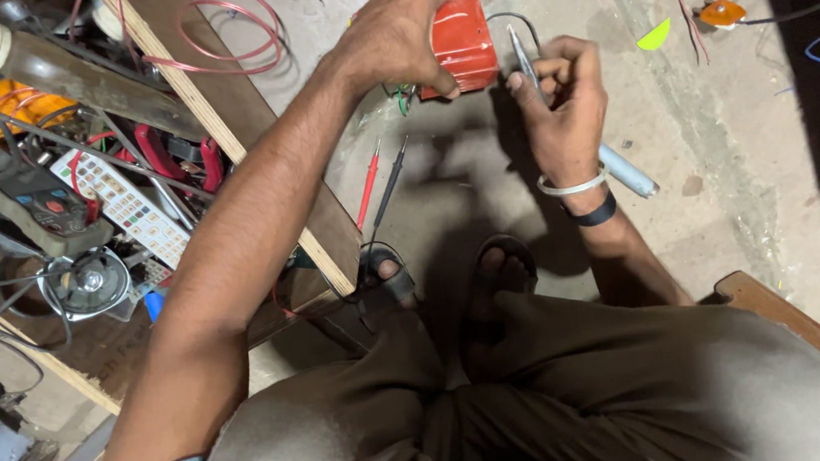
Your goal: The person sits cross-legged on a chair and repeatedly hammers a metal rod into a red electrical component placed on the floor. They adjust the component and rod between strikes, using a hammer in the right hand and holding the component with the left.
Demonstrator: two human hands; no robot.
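Here, we label the scene from the head view, clock directions taken from the picture's centre.

Left hand (398,29): at 12 o'clock, we see it closed over the top of the red box (457,45), fingers curled down its near side.
Red box: a red plastic casing resting on the floor just below the left palm; its left half is covered by the hand, and green and black wires (401,98) trail from under it.
Right hand (562,95): at 1 o'clock, just beside the box, fingers pinched round a thin metal tool (522,57).
Thin metal tool: upright, tip near the box's right edge; we cannot tell whether it touches.
Hidden parts: the tool's lower end is lost in the fist; a grey cylinder (629,170) shows only past the right wrist.
Probe leads (378,185): one red, one black, lying on the floor at 10 o'clock, close to the centre.
Surface: a bare, dusty concrete floor (741,128) with shadowed patches and scattered wire scraps.
Room: at 9 o'clock a wooden shelf edge (252,145) borders a cluttered heap of tools, cables and a remote control (122,203); much of it is too tangled to name.
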